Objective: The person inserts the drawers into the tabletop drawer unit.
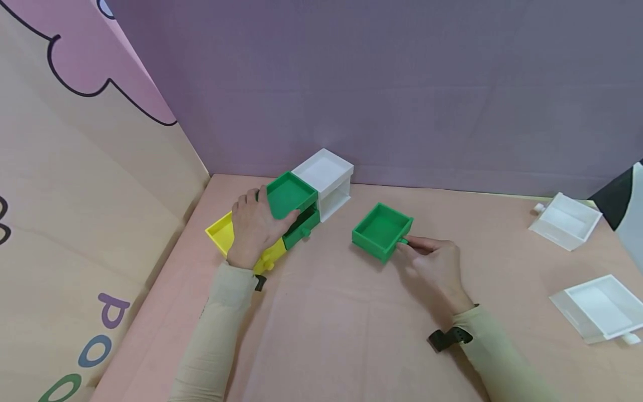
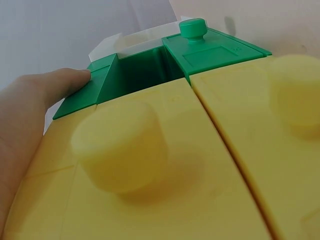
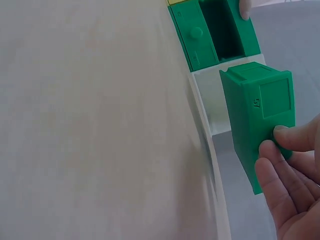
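Head view: pinching the knob [image 1: 403,241] of the green drawer [image 1: 383,226] in the right grip [image 1: 434,265], closed down to the knob's width. Held roughly level, hollow side up, just to the left and slightly to the far side of that grip, and well to the right of the left grip [image 1: 256,226]. Hard to tell whether touching the counter [image 1: 326,340]. Spreading the left grip wide across the green cabinet [image 1: 291,194] and the adjoining yellow cabinet [image 1: 220,231]; cannot tell whether curled over the far edge or only resting there. Also showing, just beside the green cabinet on its far right, a white cabinet [image 1: 324,169], and well to the right on the counter a farther white drawer [image 1: 567,220] and a nearer white drawer [image 1: 600,307].

Left wrist view: showing the thumb [image 2: 57,86] laid along the green cabinet's top, beside the open upper bay [image 2: 147,70]. Showing also the lower drawer [image 2: 215,56] seated in the same cabinet, plus two yellow knobs [image 2: 122,147], large and blurred.

Right wrist view: gripping the knob between thumb and fingers, drawer front turned toward the right grip. Held apart from the green cabinet, partly covering the white cabinet from here.
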`<state>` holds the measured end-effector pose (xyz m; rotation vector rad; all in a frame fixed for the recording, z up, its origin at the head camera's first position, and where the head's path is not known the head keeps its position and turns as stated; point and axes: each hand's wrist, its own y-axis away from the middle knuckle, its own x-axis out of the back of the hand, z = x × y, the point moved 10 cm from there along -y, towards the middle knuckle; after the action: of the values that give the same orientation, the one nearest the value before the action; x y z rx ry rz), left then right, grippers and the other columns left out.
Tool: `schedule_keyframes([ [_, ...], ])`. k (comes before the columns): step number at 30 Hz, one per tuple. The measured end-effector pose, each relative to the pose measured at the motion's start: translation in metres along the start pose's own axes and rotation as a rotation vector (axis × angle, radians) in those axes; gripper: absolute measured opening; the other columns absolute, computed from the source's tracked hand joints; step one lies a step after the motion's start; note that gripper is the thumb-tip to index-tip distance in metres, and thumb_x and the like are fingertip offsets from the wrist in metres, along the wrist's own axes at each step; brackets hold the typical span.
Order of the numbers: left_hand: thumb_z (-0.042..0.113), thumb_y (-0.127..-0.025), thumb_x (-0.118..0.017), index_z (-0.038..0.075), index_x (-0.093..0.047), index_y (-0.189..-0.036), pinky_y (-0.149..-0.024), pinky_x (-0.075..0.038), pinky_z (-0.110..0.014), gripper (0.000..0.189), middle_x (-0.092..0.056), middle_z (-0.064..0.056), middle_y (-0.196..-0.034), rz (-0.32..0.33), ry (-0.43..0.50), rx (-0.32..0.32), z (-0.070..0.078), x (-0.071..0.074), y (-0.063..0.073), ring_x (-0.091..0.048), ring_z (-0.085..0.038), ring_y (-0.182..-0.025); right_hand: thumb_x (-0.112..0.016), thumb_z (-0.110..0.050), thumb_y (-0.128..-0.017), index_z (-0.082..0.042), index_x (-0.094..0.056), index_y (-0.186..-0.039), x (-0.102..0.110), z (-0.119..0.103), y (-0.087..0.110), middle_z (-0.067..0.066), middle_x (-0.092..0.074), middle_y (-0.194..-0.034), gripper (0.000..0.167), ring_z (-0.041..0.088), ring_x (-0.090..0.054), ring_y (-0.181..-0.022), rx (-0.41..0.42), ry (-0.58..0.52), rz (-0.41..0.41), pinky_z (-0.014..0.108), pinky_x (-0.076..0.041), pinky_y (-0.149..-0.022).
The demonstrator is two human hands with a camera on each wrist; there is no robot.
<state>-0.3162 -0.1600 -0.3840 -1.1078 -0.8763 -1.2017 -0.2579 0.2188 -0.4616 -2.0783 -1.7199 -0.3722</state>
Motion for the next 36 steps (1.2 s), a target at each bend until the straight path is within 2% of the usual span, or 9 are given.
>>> schedule_keyframes([
  [6, 0.072, -0.092, -0.061, -0.005, -0.047, -0.153, -0.114, -0.044, -0.06, 0.099, -0.056, -0.03, -0.148, 0.003, -0.003, 0.0, -0.001, 0.0, 0.0, -0.055, -0.048, -0.135, -0.085, -0.025, -0.092, -0.006, -0.084, -0.113, -0.013, -0.006, -0.001, 0.015, -0.082, -0.11, 0.028, -0.01, -0.07, -0.087, 0.013, -0.02, -0.026, 0.011, -0.054, -0.076],
  [12, 0.072, -0.091, -0.061, -0.005, -0.047, -0.153, -0.114, -0.044, -0.06, 0.099, -0.056, -0.03, -0.148, 0.001, -0.002, 0.002, 0.0, 0.0, 0.0, -0.055, -0.048, -0.135, -0.086, -0.02, -0.091, -0.004, -0.084, -0.111, -0.026, -0.018, 0.001, 0.017, -0.082, -0.107, 0.026, -0.007, -0.073, -0.081, 0.06, -0.079, -0.031, 0.013, -0.057, -0.073],
  [17, 0.072, -0.091, -0.061, -0.005, -0.047, -0.152, -0.114, -0.044, -0.06, 0.099, -0.056, -0.03, -0.148, -0.002, -0.008, 0.004, 0.0, 0.0, 0.0, -0.055, -0.048, -0.134, -0.086, -0.018, -0.09, -0.003, -0.084, -0.11, -0.039, -0.029, 0.002, 0.016, -0.082, -0.105, 0.024, -0.007, -0.073, -0.079, 0.092, -0.074, -0.034, 0.013, -0.057, -0.072],
  [29, 0.073, -0.092, -0.06, -0.005, -0.046, -0.154, -0.116, -0.042, -0.06, 0.101, -0.054, -0.03, -0.15, -0.007, -0.01, 0.001, -0.002, -0.001, -0.001, -0.053, -0.048, -0.136, -0.086, -0.016, -0.09, -0.004, -0.084, -0.109, -0.07, -0.043, 0.007, 0.014, -0.083, -0.103, 0.023, 0.016, -0.081, -0.084, 0.088, -0.167, -0.05, 0.016, -0.061, -0.072],
  [36, 0.074, -0.093, -0.059, -0.005, -0.044, -0.156, -0.118, -0.041, -0.061, 0.102, -0.052, -0.03, -0.152, -0.017, -0.005, 0.004, -0.002, -0.003, -0.001, -0.051, -0.048, -0.138, -0.086, -0.013, -0.089, -0.002, -0.084, -0.108, -0.084, -0.055, 0.008, 0.017, -0.082, -0.102, 0.022, 0.026, -0.082, -0.085, 0.119, -0.185, -0.042, 0.016, -0.06, -0.071],
])
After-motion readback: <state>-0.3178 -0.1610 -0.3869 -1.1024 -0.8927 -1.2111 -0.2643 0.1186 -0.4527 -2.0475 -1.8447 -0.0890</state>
